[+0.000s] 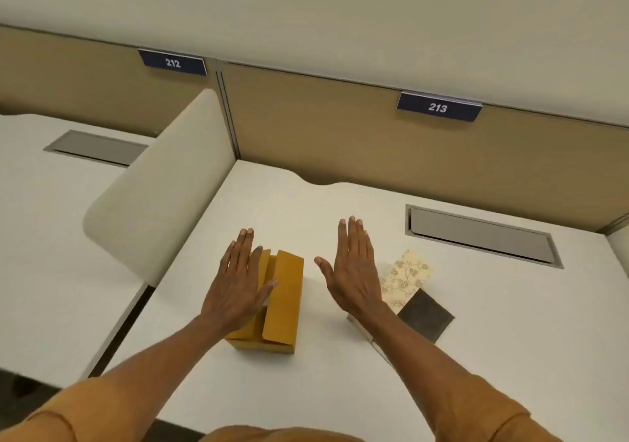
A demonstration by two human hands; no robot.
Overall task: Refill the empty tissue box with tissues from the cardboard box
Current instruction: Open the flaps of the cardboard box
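Note:
A yellow-brown cardboard box (284,300) stands on the white desk (476,339), its top flaps nearly shut with a narrow gap between them. My left hand (236,287) hovers flat and open over the box's left flap, fingers together, holding nothing. My right hand (352,273) is also flat and open, above bare desk just right of the box. To the right lies the tissue box (408,280), cream with a leaf pattern and a dark end; my right wrist hides its near left part. No tissues show.
A closed grey cable hatch (483,235) is set into the desk behind the tissue box. A tan partition with a label 213 (439,106) runs along the back. A cream rounded divider (163,190) stands left of the desk, with a neighbouring desk beyond it.

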